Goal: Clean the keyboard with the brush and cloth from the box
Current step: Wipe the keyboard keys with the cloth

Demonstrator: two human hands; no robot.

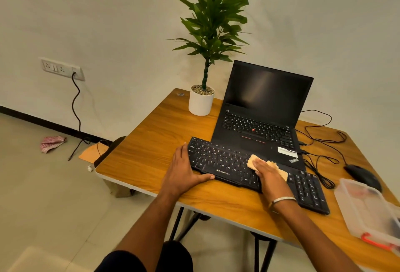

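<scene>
A black keyboard (218,160) lies across the wooden table (151,141), in front of an open laptop. My right hand (269,176) presses a beige cloth (252,161) flat on the keys near the keyboard's middle, fingers straight. My left hand (184,171) rests against the keyboard's left end, fingers along its side edge and thumb along its front edge. A clear plastic box (368,209) with a red latch stands at the table's right edge. No brush can be made out.
The black laptop (262,117) stands open behind the keyboard. A white potted plant (201,102) is at the back left. A black mouse (362,176) and tangled cables (320,141) lie at the right. On the floor to the left lie a checked rag (53,142) and a cord.
</scene>
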